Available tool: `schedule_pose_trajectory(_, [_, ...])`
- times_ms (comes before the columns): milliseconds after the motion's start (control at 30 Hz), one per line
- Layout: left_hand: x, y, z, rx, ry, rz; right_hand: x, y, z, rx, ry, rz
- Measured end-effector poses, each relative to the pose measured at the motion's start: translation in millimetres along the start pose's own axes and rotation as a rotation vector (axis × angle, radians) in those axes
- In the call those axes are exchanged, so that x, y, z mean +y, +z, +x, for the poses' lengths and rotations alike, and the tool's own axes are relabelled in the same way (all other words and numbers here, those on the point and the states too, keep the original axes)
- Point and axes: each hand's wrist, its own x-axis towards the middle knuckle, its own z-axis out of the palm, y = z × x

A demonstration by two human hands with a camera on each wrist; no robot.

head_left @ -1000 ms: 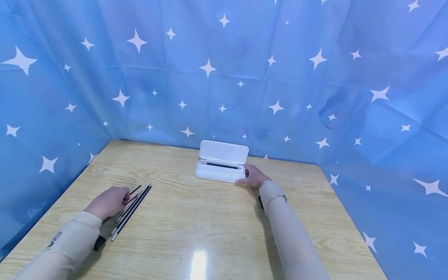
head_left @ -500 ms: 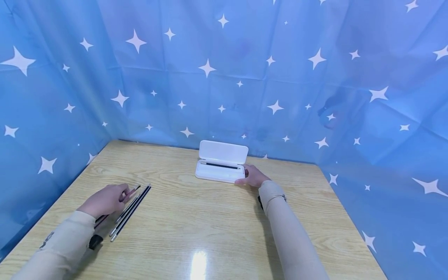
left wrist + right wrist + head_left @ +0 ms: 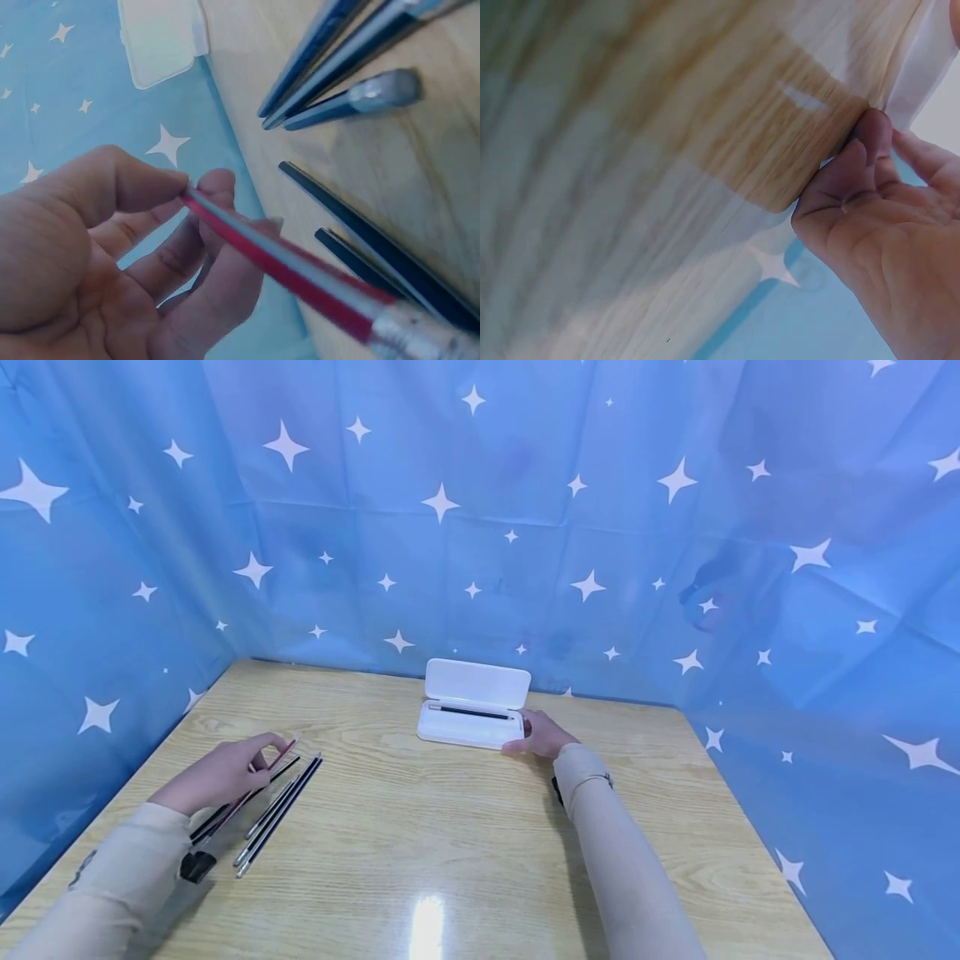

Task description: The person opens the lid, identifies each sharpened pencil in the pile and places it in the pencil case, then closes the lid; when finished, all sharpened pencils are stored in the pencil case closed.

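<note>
My left hand (image 3: 221,772) pinches a red pencil (image 3: 281,262) between thumb and fingertips, tilted, with its metal-ringed end pointing back toward the wrist. Beneath it, dark pencils (image 3: 367,214) lie on the table. Just right of that hand is a close group of dark pencils (image 3: 285,810) with silvery ends. A white pencil case (image 3: 465,734) lies with its lid (image 3: 477,684) raised, one black pencil (image 3: 474,712) inside. My right hand (image 3: 542,735) holds the case by its right end, thumb at the front; in the right wrist view its curled fingertips touch the tabletop.
The wooden table (image 3: 420,810) ends at the back against a blue curtain (image 3: 375,527) with white stars, which also hangs along both sides. The case stands close to the back edge. A bright glare spot lies at the front middle.
My left hand has picked the red pencil out of the group and lifted it, moving slightly left and back. The right hand and the case have stayed put.
</note>
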Motion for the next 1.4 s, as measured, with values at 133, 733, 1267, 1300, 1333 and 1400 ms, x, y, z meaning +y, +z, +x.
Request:
schedule_pose_trajectory(133, [1.4, -3.5, 2.3, 0.018, 0.014, -0.054, 0.3, -0.3, 0.3, -0.002, -0.009, 0.002])
schedule_pose_trajectory(733, [5.6, -3.1, 25.5, 0.184, 0.075, -0.185, 2.6, 2.0, -0.6, -0.009, -0.010, 0.013])
schedule_pose_trajectory(1267, [8.0, 4.9, 46.9, 0.426, 0.175, -0.234, 4.6, 0.9, 3.7, -0.001, -0.002, 0.014])
schedule_pose_trajectory(1300, [8.1, 5.2, 48.6, 0.433, 0.178, -0.235, 4.1, 1.2, 3.3, 0.000, -0.002, 0.014])
schedule_pose_trajectory(1333, [8.3, 5.5, 50.3, 0.438, 0.182, -0.236, 3.3, 1.3, 2.8, 0.000, -0.002, 0.013])
schedule_pose_trajectory(1400, [8.7, 6.1, 54.1, 0.441, 0.193, -0.250, 1.7, 1.1, 1.2, 0.001, -0.008, 0.010])
